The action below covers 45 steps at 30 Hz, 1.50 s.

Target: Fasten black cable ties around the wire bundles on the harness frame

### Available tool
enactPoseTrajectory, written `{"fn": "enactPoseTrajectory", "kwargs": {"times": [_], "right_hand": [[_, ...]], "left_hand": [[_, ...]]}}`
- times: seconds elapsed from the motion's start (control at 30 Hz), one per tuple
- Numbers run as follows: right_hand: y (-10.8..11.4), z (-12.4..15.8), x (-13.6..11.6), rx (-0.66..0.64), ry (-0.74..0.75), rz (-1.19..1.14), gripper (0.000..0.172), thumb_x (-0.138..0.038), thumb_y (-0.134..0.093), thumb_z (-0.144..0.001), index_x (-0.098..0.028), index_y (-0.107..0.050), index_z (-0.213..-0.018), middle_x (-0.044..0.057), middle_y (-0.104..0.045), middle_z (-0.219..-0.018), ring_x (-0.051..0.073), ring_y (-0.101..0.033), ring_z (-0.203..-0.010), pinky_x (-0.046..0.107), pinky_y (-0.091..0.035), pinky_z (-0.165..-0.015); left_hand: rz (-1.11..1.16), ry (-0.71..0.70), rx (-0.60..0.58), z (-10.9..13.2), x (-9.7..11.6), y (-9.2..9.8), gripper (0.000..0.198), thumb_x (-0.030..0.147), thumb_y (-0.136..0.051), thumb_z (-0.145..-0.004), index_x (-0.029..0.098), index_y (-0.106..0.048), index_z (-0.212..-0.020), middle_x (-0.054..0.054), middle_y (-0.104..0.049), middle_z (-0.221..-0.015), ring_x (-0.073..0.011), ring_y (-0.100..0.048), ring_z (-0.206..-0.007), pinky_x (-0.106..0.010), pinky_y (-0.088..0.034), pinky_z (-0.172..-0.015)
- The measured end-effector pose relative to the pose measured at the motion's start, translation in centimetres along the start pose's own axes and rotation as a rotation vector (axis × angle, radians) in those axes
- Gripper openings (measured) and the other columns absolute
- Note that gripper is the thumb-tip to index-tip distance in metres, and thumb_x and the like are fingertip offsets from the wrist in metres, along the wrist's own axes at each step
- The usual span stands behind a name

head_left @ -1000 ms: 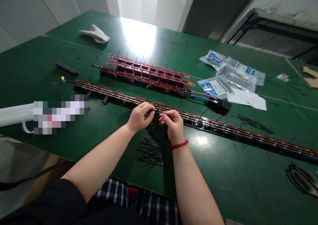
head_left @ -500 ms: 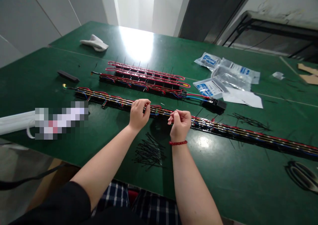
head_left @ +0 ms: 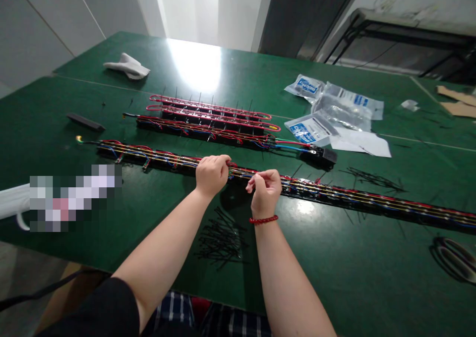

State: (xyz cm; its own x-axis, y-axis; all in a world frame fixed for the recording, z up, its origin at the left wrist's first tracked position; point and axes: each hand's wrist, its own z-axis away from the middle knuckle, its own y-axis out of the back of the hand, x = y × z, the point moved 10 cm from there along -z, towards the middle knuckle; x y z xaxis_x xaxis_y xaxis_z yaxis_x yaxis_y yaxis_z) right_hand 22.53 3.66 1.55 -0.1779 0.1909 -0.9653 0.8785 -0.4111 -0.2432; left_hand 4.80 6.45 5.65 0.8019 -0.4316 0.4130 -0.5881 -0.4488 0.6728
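A long black strip bundled with red, yellow and blue wires runs across the green table. My left hand is closed over the middle of this strip, its fingertips at the wires. Just to the right, my right hand is pinched closed at the strip's near edge. Whatever either hand grips is hidden or too thin to make out. Between my forearms lies a loose pile of black cable ties. Behind the strip, a shorter wired assembly with red looped cables bristles with upright tie ends.
Plastic bags with blue labels and a white paper lie at the back right. Scissors rest at the right edge. More black ties lie beyond the strip. A white glove and a dark bar are at the left.
The view has shifted slightly, so table items appear further left. My left hand has turned more knuckles-up over the strip. My right hand stays pinched, a little nearer the strip's front edge.
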Motion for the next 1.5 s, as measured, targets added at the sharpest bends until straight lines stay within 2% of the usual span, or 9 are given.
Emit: {"fn": "enactPoseTrajectory", "kwargs": {"times": [0.3,0.5,0.6,0.77,1.0,1.13,1.33,1.5], "right_hand": [[-0.1,-0.2,0.3,0.064,-0.017,0.07,0.012,-0.019,-0.059,-0.074,-0.022,-0.047,-0.072,-0.009,-0.055,-0.051,0.007,-0.05,-0.037,0.018,-0.037,-0.038],[0.0,-0.1,0.4,0.036,0.029,0.134,0.012,-0.018,-0.058,-0.078,-0.022,-0.048,-0.073,-0.008,-0.055,-0.054,0.008,-0.049,-0.04,0.02,-0.037,-0.04],[-0.3,0.3,-0.1,-0.023,0.118,0.266,0.012,-0.018,-0.058,-0.08,-0.023,-0.05,-0.072,-0.007,-0.053,-0.058,0.009,-0.05,-0.046,0.022,-0.04,-0.045],[-1.7,1.4,-2.7,-0.085,0.358,0.519,0.015,-0.016,-0.058,-0.077,-0.024,-0.05,-0.067,-0.005,-0.049,-0.059,0.011,-0.047,-0.052,0.025,-0.04,-0.053],[-3.2,2.3,-3.2,-0.2,0.467,0.597,0.016,-0.015,-0.06,-0.073,-0.024,-0.05,-0.066,-0.005,-0.048,-0.056,0.011,-0.043,-0.048,0.027,-0.037,-0.051],[-3.9,2.2,-2.8,-0.269,0.439,0.602,0.016,-0.016,-0.062,-0.074,-0.024,-0.051,-0.066,-0.005,-0.05,-0.056,0.011,-0.046,-0.049,0.026,-0.038,-0.051],[-6.0,2.6,-1.5,-0.471,0.355,0.605,0.014,-0.018,-0.064,-0.078,-0.024,-0.054,-0.071,-0.006,-0.055,-0.06,0.009,-0.047,-0.049,0.024,-0.04,-0.051],[-6.2,2.6,-1.4,-0.483,0.34,0.595,0.011,-0.019,-0.063,-0.08,-0.023,-0.055,-0.074,-0.005,-0.058,-0.061,0.009,-0.05,-0.049,0.023,-0.042,-0.052]], "left_hand": [[-0.04,-0.012,-0.021,-0.6,0.0,-0.8,0.025,0.013,-0.043,-0.09,0.021,-0.067,-0.085,-0.002,-0.071,-0.074,-0.0192,-0.064,-0.071,-0.033,-0.04,-0.071],[-0.023,0.015,-0.044,-0.8,0.1,-0.9,0.025,0.012,-0.045,-0.089,0.022,-0.066,-0.083,-0.001,-0.07,-0.074,-0.0188,-0.063,-0.072,-0.033,-0.039,-0.071],[-0.015,0.025,-0.052,-0.8,0.0,-0.9,0.025,0.013,-0.044,-0.089,0.022,-0.066,-0.083,-0.001,-0.071,-0.076,-0.019,-0.063,-0.072,-0.034,-0.04,-0.071],[-0.016,0.021,-0.052,-0.8,-0.1,-1.0,0.024,0.013,-0.045,-0.089,0.023,-0.066,-0.083,-0.001,-0.071,-0.075,-0.0188,-0.062,-0.072,-0.033,-0.04,-0.071],[0.006,0.049,-0.057,-0.8,-0.4,-1.1,0.024,0.012,-0.045,-0.09,0.023,-0.065,-0.084,-0.001,-0.072,-0.078,-0.0189,-0.063,-0.074,-0.034,-0.039,-0.072],[-0.004,0.05,-0.064,-0.8,-0.3,-1.2,0.023,0.012,-0.045,-0.089,0.023,-0.065,-0.083,0.0,-0.071,-0.076,-0.019,-0.063,-0.074,-0.035,-0.039,-0.072],[-0.014,0.06,-0.078,-0.9,-0.4,-1.4,0.023,0.012,-0.046,-0.089,0.023,-0.065,-0.083,0.0,-0.07,-0.076,-0.0189,-0.063,-0.075,-0.034,-0.039,-0.073],[0.007,0.074,-0.085,-0.9,-0.6,-1.4,0.023,0.011,-0.044,-0.09,0.022,-0.064,-0.084,-0.001,-0.071,-0.079,-0.0188,-0.064,-0.078,-0.033,-0.041,-0.075]]}}
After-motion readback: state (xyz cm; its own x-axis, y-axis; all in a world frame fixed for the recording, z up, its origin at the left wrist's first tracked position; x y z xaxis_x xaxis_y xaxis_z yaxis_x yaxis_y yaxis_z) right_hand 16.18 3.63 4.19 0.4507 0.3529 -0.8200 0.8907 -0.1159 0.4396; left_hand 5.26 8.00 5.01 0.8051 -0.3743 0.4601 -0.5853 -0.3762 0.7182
